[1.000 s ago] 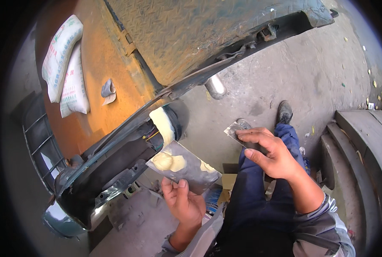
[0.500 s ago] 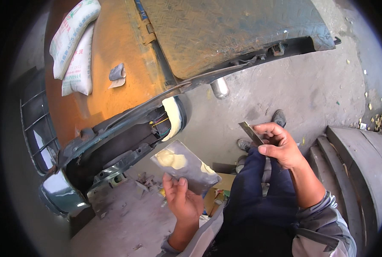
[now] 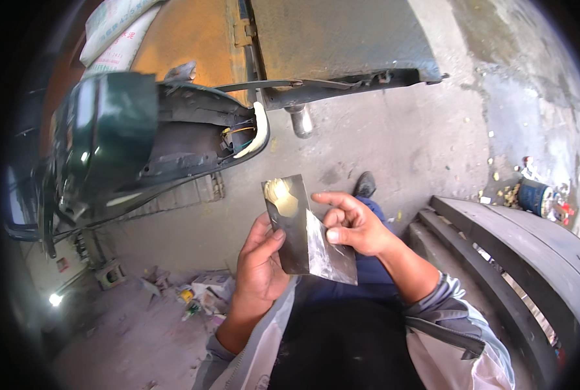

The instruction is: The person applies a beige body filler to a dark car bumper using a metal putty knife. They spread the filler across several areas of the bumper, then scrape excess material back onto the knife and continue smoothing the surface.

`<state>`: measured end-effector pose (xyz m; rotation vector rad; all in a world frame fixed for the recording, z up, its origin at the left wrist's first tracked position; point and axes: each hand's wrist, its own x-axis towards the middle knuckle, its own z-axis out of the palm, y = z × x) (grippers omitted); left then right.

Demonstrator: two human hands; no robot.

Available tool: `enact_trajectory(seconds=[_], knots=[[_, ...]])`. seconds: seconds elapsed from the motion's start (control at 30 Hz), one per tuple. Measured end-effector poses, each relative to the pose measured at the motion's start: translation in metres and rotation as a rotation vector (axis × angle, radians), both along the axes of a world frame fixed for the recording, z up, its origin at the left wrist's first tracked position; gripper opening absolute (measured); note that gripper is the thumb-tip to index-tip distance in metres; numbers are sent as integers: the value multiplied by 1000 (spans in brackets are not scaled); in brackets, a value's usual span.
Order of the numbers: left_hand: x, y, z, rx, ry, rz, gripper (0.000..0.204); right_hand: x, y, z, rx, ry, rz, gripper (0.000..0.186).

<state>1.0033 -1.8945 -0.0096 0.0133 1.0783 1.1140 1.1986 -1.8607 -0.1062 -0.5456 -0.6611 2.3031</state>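
Note:
My left hand (image 3: 258,266) grips a dark metal plate (image 3: 288,244) with a lump of cream putty (image 3: 280,195) at its upper end. A flat metal scraper (image 3: 325,263), pale smears along it, is pinched in my right hand (image 3: 355,227) and meets or overlaps the plate's right side. Beyond them, at upper left, a dark green vehicle body piece (image 3: 104,120) has a curved cream putty strip (image 3: 259,130) on its end, beside exposed coloured wires (image 3: 236,130).
Printed white sacks (image 3: 117,42) lie on a rusty orange panel (image 3: 173,39); a grey plated panel (image 3: 329,39) adjoins it. Grey steps (image 3: 511,240) stand at my right beside a dark blue can (image 3: 535,197). Scraps (image 3: 205,292) litter the concrete floor at lower left.
My hands have come together, bringing the scraper onto the plate, which has turned more upright. The view has swung, so the vehicle sits higher and its green end looks larger.

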Motion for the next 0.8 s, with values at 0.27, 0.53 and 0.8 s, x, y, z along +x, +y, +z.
enact_trajectory(seconds=[0.27,0.53,0.8], knots=[[2,-34,64,422,187,2,45,24,-20,55,71,-535,-438,60],[21,-44,108,874,289,232,49,38,-70,143,501,-585,-448,69],[49,-46,118,1016,379,-48,40,58,-38,185,694,-691,-403,65]])
